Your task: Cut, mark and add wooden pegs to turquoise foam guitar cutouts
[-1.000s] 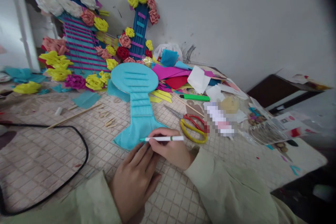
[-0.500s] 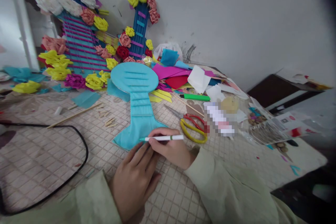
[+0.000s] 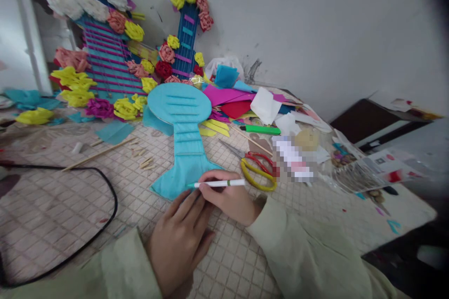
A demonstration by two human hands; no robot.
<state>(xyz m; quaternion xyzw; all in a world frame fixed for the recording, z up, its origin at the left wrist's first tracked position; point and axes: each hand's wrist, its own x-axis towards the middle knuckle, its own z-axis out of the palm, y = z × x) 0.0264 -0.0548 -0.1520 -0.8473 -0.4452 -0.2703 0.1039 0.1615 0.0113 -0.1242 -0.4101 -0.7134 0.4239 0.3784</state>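
Observation:
A turquoise, paper-covered craft piece lies on the table, with an oval top, a narrow neck, raised crosswise ridges and a flared lower end. My right hand pinches a white felt-tip pen held almost level. Its green tip points left and is at the flared end, though contact is too fine to make out. My left hand lies flat with fingers stretched out, fingertips at the piece's lower edge and close beside the right hand. Part of the lower right end is hidden behind my hands.
Scissors with red and yellow handles lie right of the piece, below a green cutter. Coloured paper is heaped behind. Two flower-trimmed craft pieces lean on the wall. Left are a wooden stick and a black cable.
The pen has tilted very slightly. Both hands and the turquoise piece stay in nearly the same place.

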